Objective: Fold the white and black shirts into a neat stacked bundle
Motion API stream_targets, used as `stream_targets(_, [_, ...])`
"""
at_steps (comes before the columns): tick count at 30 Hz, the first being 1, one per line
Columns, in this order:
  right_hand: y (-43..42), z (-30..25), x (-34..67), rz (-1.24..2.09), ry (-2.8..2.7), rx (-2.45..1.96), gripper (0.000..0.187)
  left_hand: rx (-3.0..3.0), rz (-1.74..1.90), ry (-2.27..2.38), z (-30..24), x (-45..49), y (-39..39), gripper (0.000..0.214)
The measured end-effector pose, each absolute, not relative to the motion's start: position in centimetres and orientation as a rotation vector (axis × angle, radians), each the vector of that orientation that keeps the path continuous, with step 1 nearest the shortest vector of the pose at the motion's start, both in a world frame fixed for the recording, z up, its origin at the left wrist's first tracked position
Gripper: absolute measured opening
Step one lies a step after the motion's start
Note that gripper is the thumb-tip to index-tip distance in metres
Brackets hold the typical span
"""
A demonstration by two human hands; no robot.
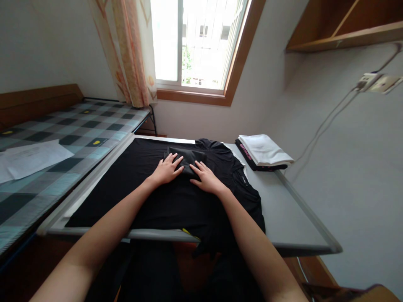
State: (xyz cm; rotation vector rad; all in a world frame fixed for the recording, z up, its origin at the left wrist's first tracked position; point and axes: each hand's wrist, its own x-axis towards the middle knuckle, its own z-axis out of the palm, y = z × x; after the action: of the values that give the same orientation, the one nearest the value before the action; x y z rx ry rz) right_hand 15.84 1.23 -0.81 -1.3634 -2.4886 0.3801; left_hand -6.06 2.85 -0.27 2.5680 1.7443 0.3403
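Observation:
A black T-shirt [151, 197] lies spread over the grey table [283, 209], its lower part hanging over the near edge. A sleeve [187, 157] is folded in over its middle. My left hand [166, 170] lies flat on the shirt with fingers stretched out, touching the folded sleeve's left side. My right hand [204, 176] lies flat beside it, fingers spread on the sleeve's right side. Neither hand grips anything.
A stack of folded clothes, white [262, 149] on top of black [252, 161], sits at the table's far right. A bed [63, 134] with a checked cover and white paper [28, 159] stands to the left. A window, curtain, shelf and power strip line the walls.

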Motion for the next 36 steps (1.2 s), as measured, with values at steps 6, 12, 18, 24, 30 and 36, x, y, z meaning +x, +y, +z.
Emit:
stream_targets(6, [1.31, -1.04, 15.97, 0.387, -2.485, -1.347, 0.069, 2.565, 0.319, 1.752, -0.12, -6.00, 2.78, 0.059])
stream_targets(12, [1.25, -1.04, 16.04, 0.389, -2.486, -1.341, 0.069, 2.573, 0.323, 1.744, -0.16, -6.01, 2.79, 0.060])
stream_targets(18, [1.04, -0.67, 16.01, 0.397, -2.495, -1.346, 0.069, 2.569, 0.329, 1.741, -0.05, -6.01, 2.69, 0.059])
stream_targets(24, [1.00, -0.67, 16.03, 0.380, -2.502, -1.357, 0.069, 2.574, 0.322, 1.741, -0.04, -5.99, 2.70, 0.060])
stream_targets(30, [0.96, -0.64, 15.98, 0.383, -2.498, -1.358, 0.069, 2.567, 0.317, 1.742, -0.02, -5.96, 2.69, 0.060])
stream_targets(36, [0.85, -0.45, 15.93, 0.361, -2.518, -1.368, 0.069, 2.581, 0.312, 1.749, -0.01, -5.94, 2.69, 0.059])
